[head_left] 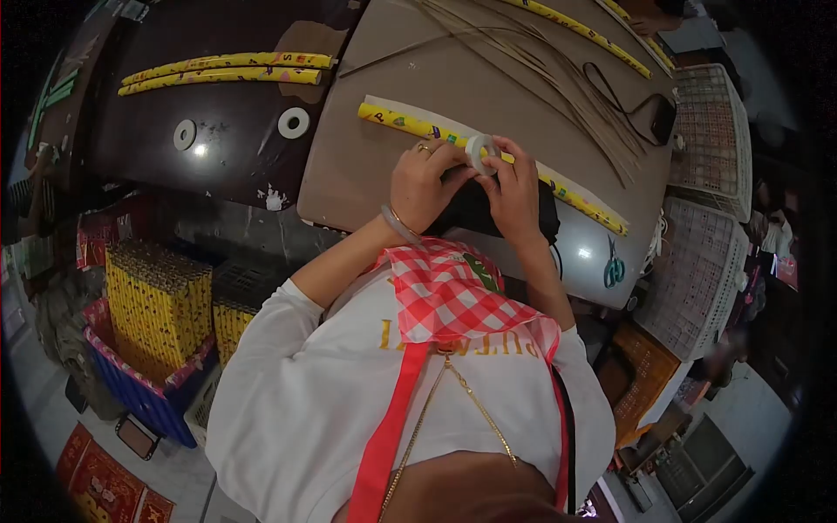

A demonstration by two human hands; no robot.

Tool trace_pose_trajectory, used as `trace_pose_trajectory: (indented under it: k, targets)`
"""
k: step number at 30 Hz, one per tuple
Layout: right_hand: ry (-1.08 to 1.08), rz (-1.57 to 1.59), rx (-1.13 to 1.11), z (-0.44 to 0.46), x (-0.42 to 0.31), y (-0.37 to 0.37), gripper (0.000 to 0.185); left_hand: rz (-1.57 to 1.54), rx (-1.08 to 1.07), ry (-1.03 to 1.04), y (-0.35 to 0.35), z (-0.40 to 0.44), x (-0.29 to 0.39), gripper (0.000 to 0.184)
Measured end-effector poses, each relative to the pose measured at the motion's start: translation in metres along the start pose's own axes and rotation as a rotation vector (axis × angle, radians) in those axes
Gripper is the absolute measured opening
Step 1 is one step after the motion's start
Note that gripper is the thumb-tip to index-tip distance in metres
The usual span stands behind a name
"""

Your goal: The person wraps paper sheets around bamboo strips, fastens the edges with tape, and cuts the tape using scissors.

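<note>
A long yellow patterned strip (575,202), rolled into a tube, lies across the near part of the brown table. Over its middle, my right hand (516,187) has its fingers wrapped round a white tape roll (480,152). My left hand (421,185), with a ring and a bangle, is beside it, its thumb and fingers pinched together near the roll and the tube. Whatever lies between the left fingertips is too small to make out. A dark cloth or pad (540,212) shows beneath my hands.
Thin brown strips (558,87) and a black strapped object (663,119) lie at the back right. Green scissors (615,266) rest at the right edge. Two yellow tubes (227,70) and white tape rolls (294,123) are on the dark left table. Another person's hand (649,22) shows top right.
</note>
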State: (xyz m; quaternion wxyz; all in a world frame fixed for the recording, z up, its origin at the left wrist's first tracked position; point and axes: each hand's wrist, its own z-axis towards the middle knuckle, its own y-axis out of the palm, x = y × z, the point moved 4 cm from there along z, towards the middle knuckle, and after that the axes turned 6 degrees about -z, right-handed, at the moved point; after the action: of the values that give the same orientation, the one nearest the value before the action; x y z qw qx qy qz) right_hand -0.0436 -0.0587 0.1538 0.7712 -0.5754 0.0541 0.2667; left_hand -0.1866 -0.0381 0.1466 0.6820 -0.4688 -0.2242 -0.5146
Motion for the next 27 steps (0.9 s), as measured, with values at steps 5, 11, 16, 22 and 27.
trace_pose_trajectory:
  k: [5, 11, 16, 22, 27]
  targets:
    - [0.051, 0.277, -0.021, -0.007, -0.005, 0.007, 0.017, -0.088, -0.134, -0.081, -0.011, -0.003, 0.006, 0.015]
    - [0.641, 1.075, -0.719, -0.062, -0.02, 0.04, 0.031, -0.318, -0.458, -0.596, -0.045, -0.023, -0.002, 0.014]
    - [0.415, 1.089, -0.803, -0.06, -0.018, 0.022, 0.029, -0.482, -0.327, -0.79, -0.085, -0.036, -0.039, 0.017]
    - [0.399, 0.885, -0.485, -0.008, 0.058, 0.012, 0.023, -0.363, -0.088, -0.751, -0.095, 0.008, -0.082, 0.022]
    - [0.667, 0.753, -0.523, 0.011, 0.114, 0.081, 0.028, 0.03, -0.191, -0.676, -0.053, 0.037, -0.167, 0.024]
